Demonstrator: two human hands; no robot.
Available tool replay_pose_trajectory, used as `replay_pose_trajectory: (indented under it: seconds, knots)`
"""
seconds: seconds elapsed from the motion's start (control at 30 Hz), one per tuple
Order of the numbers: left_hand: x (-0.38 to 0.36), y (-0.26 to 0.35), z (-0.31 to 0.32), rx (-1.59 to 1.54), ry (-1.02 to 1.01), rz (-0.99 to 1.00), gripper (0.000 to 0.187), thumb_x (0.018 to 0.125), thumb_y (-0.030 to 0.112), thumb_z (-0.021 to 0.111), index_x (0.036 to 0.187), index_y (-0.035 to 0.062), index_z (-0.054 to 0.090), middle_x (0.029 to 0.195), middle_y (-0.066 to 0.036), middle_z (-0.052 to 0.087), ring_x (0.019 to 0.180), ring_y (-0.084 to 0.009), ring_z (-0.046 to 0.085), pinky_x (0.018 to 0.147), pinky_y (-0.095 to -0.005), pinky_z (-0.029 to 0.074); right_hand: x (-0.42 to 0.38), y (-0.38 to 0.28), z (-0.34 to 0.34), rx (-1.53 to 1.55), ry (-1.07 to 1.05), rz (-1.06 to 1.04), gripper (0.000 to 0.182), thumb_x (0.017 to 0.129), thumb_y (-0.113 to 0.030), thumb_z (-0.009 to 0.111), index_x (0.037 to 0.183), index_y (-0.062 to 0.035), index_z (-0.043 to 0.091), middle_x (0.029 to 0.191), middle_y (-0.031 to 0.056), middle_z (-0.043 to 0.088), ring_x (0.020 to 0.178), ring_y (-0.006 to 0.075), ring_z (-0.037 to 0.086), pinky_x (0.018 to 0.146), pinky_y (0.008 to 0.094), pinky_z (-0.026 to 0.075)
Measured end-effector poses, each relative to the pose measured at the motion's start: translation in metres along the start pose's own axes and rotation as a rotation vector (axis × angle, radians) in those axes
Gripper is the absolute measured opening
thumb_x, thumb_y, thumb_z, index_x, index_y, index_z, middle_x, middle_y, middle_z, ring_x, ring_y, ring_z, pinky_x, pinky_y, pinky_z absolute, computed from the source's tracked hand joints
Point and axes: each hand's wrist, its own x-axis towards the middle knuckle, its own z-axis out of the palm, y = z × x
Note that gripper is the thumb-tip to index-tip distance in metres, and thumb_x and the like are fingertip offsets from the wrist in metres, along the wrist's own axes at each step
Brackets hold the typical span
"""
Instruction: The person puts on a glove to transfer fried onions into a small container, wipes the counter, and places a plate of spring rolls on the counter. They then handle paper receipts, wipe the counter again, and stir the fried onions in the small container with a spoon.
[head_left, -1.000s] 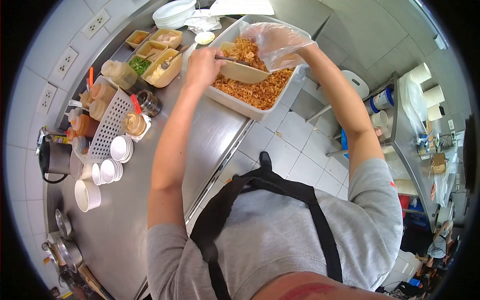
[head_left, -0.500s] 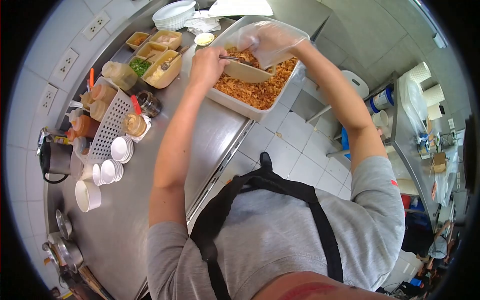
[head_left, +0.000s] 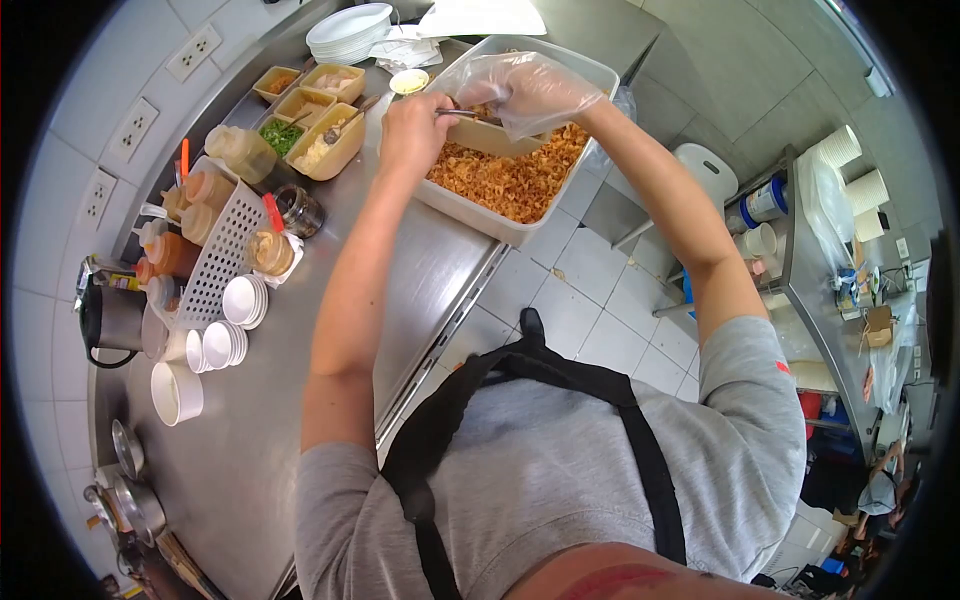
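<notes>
My left hand [head_left: 412, 132] is closed at the near left end of a small beige container [head_left: 505, 143], with the metal handle [head_left: 457, 112] of a utensil at its fingers. The container is over a large pale plastic bin [head_left: 465, 212] holding crispy brown flakes [head_left: 500, 185], which look like fried onions. My right hand [head_left: 540, 88], in a loose clear plastic glove, reaches down over the small container. Its fingertips are hidden by the glove and the container, so what they hold cannot be made out. Some brown bits show between the hands.
Beige tubs [head_left: 327, 140] of toppings stand left of the bin, near a small cup [head_left: 408, 82] of something yellow. A perforated white basket [head_left: 222, 250] holds sauce bottles. White bowls [head_left: 348, 32] are stacked at the back. A white stool [head_left: 705, 170] stands right of the bin.
The small container has shifted slightly up and away from me. The gloved right hand has come lower and to the left over it, covering more of its inside. My left hand keeps its grip.
</notes>
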Motion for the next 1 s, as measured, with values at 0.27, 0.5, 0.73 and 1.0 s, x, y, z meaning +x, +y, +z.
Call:
replay_pose_trajectory:
  seconds: [0.27,0.5,0.73,1.0]
  knots:
    - [0.005,-0.019,0.006,0.016,0.052,-0.061,0.016,0.066,0.011,0.070,0.079,0.0020,0.066,0.069,-0.015,0.063,0.062,-0.0272,0.061,0.062,-0.0345,0.048,-0.007,0.001,0.003,0.197,0.127,-0.261,0.027,0.065,-0.007,0.061,0.091,-0.0143,0.065,0.091,0.0090,0.061,0.084,0.0267,0.057,0.074,0.0333,0.047]
    - [0.004,-0.021,0.003,0.023,0.091,-0.050,0.016,0.067,0.012,0.069,0.079,0.0019,0.066,0.067,-0.014,0.063,0.061,-0.0245,0.063,0.062,-0.0331,0.048,-0.003,-0.014,0.006,0.064,0.079,-0.175,0.037,0.058,0.000,0.063,0.092,-0.0148,0.065,0.096,0.0078,0.060,0.087,0.0264,0.056,0.077,0.0324,0.046]
    - [0.005,-0.034,0.000,0.092,0.113,-0.029,0.017,0.067,0.012,0.069,0.080,0.0024,0.066,0.067,-0.013,0.064,0.062,-0.0235,0.063,0.060,-0.0326,0.048,-0.002,-0.017,0.007,0.035,0.200,-0.105,0.040,0.057,-0.002,0.063,0.096,-0.0151,0.064,0.093,0.0077,0.059,0.088,0.0251,0.056,0.077,0.0335,0.046]
    - [0.002,-0.036,-0.002,0.028,0.113,-0.081,0.016,0.068,0.012,0.069,0.081,0.0027,0.066,0.063,-0.012,0.063,0.056,-0.0214,0.062,0.057,-0.0312,0.048,0.000,-0.012,0.001,0.350,0.004,0.297,0.047,0.061,-0.008,0.069,0.107,-0.0132,0.059,0.103,0.0079,0.057,0.095,0.0230,0.055,0.083,0.0326,0.045]
